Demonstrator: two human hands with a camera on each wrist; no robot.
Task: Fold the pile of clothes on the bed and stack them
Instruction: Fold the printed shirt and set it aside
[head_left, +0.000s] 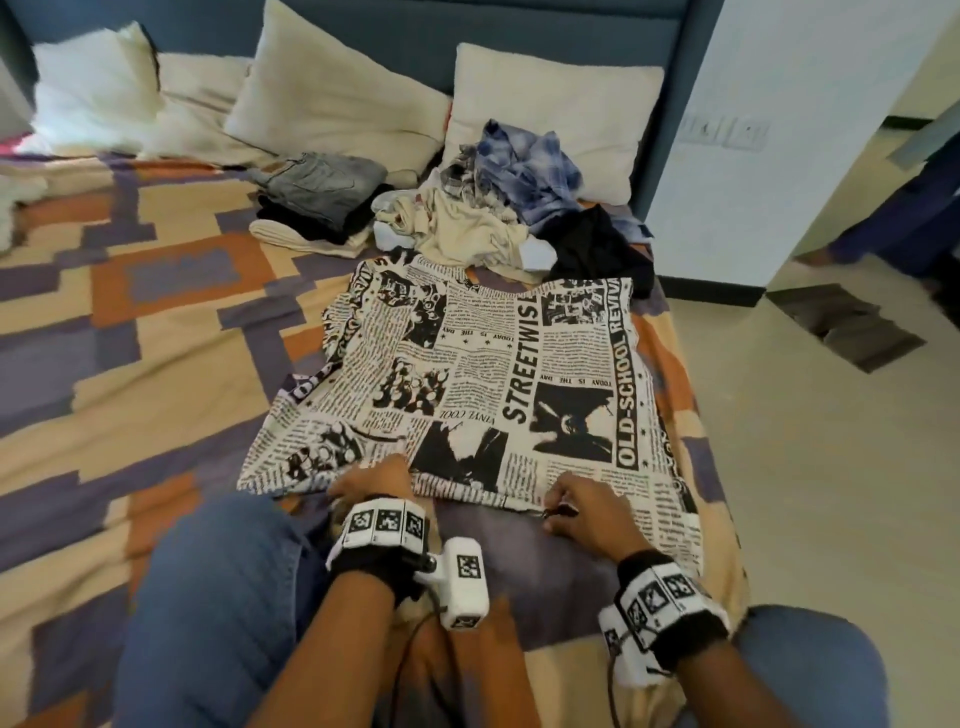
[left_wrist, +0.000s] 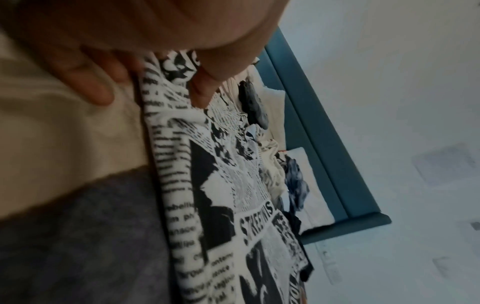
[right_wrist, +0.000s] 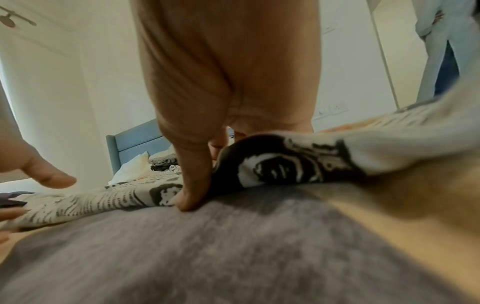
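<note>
A black-and-white newspaper-print shirt (head_left: 478, 395) lies spread flat on the patterned bedspread (head_left: 130, 322) in front of me. My left hand (head_left: 366, 483) pinches its near hem on the left; in the left wrist view the thumb (left_wrist: 205, 90) lies on the print and the other fingers (left_wrist: 88, 82) sit behind the edge. My right hand (head_left: 563, 506) grips the near hem further right, its thumb (right_wrist: 192, 185) pressed down at the cloth's edge. A folded stack (head_left: 317, 197) with grey jeans on top sits at the back, beside an unfolded pile (head_left: 509, 208) of blue plaid, cream and black clothes.
Cream pillows (head_left: 332, 98) lean on the blue headboard (head_left: 467, 26). The bed's right edge (head_left: 711, 415) drops to a tiled floor beside a white wall (head_left: 769, 156). Another person (right_wrist: 436, 51) stands to the right. My knees in jeans (head_left: 208, 597) rest at the near edge.
</note>
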